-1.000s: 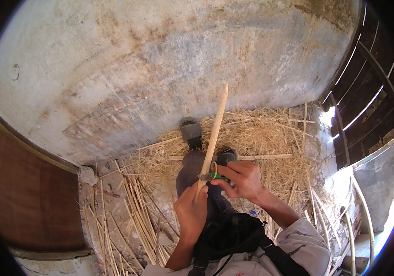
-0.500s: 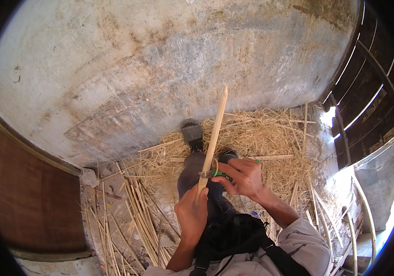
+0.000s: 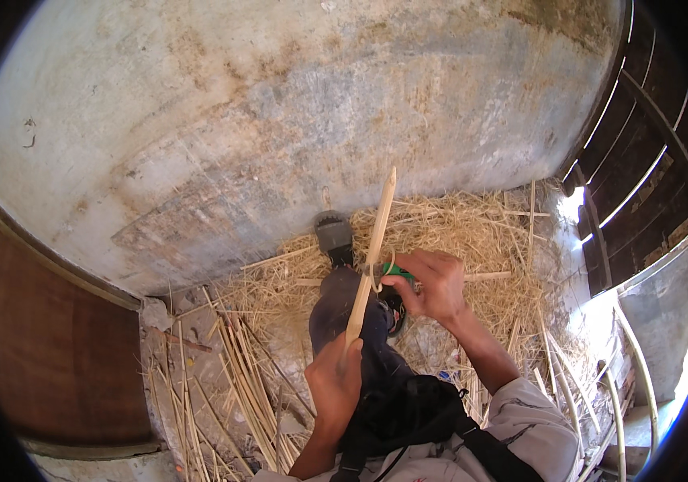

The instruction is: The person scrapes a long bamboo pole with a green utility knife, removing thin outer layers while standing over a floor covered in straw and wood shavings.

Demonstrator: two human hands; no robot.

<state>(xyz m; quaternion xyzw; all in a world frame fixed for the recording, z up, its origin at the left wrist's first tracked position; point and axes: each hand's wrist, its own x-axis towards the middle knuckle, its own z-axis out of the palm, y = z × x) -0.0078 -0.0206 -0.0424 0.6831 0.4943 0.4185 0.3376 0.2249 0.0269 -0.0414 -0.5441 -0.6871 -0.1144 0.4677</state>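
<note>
My left hand (image 3: 334, 377) grips the lower end of a pale bamboo strip (image 3: 381, 218). The strip points up and away from me over my legs, and its far end narrows to a point. My right hand (image 3: 434, 283) is closed round a green-handled knife (image 3: 401, 273). Its short blade lies across the strip near mid-length, and most of the handle is hidden by my fingers. A thin curled shaving (image 3: 378, 283) hangs at the blade.
Straw-like shavings (image 3: 472, 233) cover the floor beyond my feet. Long bamboo strips (image 3: 243, 369) lie at the lower left, and more poles (image 3: 617, 418) lean at the right. A stained wall (image 3: 296, 120) rises ahead, with a brown panel (image 3: 55, 337) at the left.
My right hand and the knife have moved away from my left hand, farther up the strip. The strip's pointed tip is slightly lower in view.
</note>
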